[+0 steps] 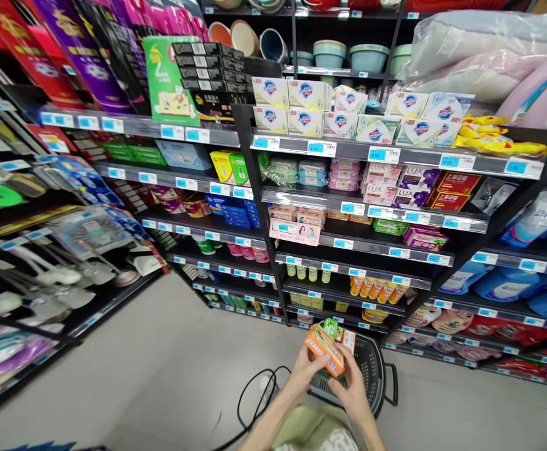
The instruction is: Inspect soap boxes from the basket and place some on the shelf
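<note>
Low at the centre right, an orange box [324, 348] is held between my two hands, over a dark shopping basket [375, 376] on the floor. My left hand [307, 368] grips the box's left side, its thumb across the near face. Fingers of my right hand [351, 379] close on the box's right end. Just beyond it, a green packet [330, 327] and a white and orange box [349, 339] show at the basket's far end. My hands and the orange box hide part of the basket.
Shelves ahead carry white soap boxes [306, 91], purple soap boxes [414, 186] and orange tubes [379, 289]. Kitchen utensils [66, 294] hang at the left. A black cable [239, 407] curls on the floor left of the basket. Blue detergent bottles [508, 282] stand at the right.
</note>
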Demonstrator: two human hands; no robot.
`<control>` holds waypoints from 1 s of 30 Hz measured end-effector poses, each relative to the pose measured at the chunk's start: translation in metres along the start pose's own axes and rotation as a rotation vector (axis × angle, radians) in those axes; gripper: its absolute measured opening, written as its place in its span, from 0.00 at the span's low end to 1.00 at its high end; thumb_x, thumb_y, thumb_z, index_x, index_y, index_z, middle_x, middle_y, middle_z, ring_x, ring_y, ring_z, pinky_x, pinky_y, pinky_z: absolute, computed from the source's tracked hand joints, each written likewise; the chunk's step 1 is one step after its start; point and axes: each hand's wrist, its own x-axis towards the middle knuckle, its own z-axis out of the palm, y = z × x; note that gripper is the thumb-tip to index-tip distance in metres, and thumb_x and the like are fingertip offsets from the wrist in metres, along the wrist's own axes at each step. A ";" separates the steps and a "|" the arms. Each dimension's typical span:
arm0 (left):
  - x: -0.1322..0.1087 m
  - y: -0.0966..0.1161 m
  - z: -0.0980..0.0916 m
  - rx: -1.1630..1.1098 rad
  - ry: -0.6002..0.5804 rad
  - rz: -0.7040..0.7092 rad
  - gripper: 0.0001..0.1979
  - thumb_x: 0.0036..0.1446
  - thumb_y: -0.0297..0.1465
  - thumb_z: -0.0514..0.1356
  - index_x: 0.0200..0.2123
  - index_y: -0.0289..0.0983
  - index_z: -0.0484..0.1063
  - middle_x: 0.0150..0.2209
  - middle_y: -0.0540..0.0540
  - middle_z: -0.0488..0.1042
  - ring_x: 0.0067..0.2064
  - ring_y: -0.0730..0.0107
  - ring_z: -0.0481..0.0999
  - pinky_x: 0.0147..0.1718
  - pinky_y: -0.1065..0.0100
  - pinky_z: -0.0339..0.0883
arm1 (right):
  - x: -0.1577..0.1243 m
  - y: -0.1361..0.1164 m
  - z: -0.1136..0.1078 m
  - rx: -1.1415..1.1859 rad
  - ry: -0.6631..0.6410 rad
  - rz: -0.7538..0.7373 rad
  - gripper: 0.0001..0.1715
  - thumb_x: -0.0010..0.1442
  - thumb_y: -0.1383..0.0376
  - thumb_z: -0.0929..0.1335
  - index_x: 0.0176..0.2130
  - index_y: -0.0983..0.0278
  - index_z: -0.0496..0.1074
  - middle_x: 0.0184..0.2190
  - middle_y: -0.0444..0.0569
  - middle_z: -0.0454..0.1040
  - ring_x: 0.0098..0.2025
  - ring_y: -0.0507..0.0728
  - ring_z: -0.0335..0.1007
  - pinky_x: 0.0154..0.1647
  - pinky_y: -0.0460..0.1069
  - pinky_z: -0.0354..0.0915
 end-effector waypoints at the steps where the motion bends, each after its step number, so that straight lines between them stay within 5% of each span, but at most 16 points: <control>1: 0.000 0.005 0.002 0.007 0.016 -0.001 0.37 0.41 0.48 0.79 0.52 0.35 0.78 0.51 0.35 0.82 0.56 0.43 0.80 0.60 0.49 0.71 | -0.001 -0.001 0.000 -0.037 0.040 -0.008 0.41 0.55 0.49 0.80 0.63 0.56 0.74 0.65 0.57 0.72 0.67 0.70 0.69 0.65 0.61 0.70; 7: -0.004 0.006 0.001 0.062 -0.003 0.011 0.37 0.44 0.52 0.77 0.51 0.35 0.79 0.52 0.36 0.82 0.57 0.42 0.79 0.62 0.48 0.69 | -0.005 -0.007 -0.004 -0.159 0.203 -0.065 0.23 0.58 0.53 0.78 0.52 0.55 0.83 0.57 0.55 0.80 0.61 0.69 0.74 0.68 0.65 0.66; 14: -0.008 0.014 0.001 0.095 -0.050 0.115 0.35 0.57 0.50 0.71 0.63 0.40 0.72 0.63 0.36 0.75 0.64 0.45 0.74 0.61 0.54 0.70 | -0.008 -0.011 -0.001 0.126 0.320 0.145 0.36 0.54 0.40 0.77 0.51 0.62 0.82 0.49 0.59 0.83 0.51 0.70 0.81 0.54 0.60 0.77; 21: -0.012 0.031 -0.006 0.166 -0.313 0.106 0.56 0.44 0.45 0.79 0.73 0.42 0.59 0.71 0.32 0.64 0.67 0.39 0.71 0.62 0.50 0.69 | -0.005 -0.026 0.001 0.311 0.248 0.244 0.50 0.60 0.42 0.74 0.71 0.60 0.60 0.43 0.56 0.83 0.27 0.62 0.79 0.29 0.56 0.78; 25: -0.009 0.020 -0.021 0.140 -0.260 0.153 0.54 0.38 0.43 0.82 0.67 0.42 0.65 0.68 0.31 0.68 0.66 0.39 0.72 0.62 0.50 0.68 | -0.008 -0.028 0.003 0.370 0.127 0.286 0.54 0.51 0.40 0.79 0.67 0.59 0.64 0.41 0.55 0.83 0.26 0.63 0.79 0.29 0.58 0.78; 28: -0.007 0.011 -0.028 0.128 -0.192 0.196 0.50 0.33 0.43 0.84 0.60 0.41 0.69 0.61 0.34 0.76 0.62 0.40 0.75 0.61 0.51 0.68 | -0.011 -0.029 0.007 0.387 0.128 0.245 0.63 0.35 0.48 0.86 0.64 0.57 0.66 0.42 0.54 0.83 0.28 0.62 0.80 0.30 0.56 0.77; 30: -0.007 0.005 -0.030 0.111 -0.146 0.206 0.51 0.28 0.44 0.84 0.57 0.41 0.70 0.57 0.35 0.78 0.60 0.41 0.77 0.60 0.51 0.69 | -0.011 -0.029 0.008 0.386 0.151 0.220 0.61 0.32 0.50 0.87 0.60 0.56 0.68 0.43 0.55 0.83 0.32 0.64 0.82 0.32 0.55 0.77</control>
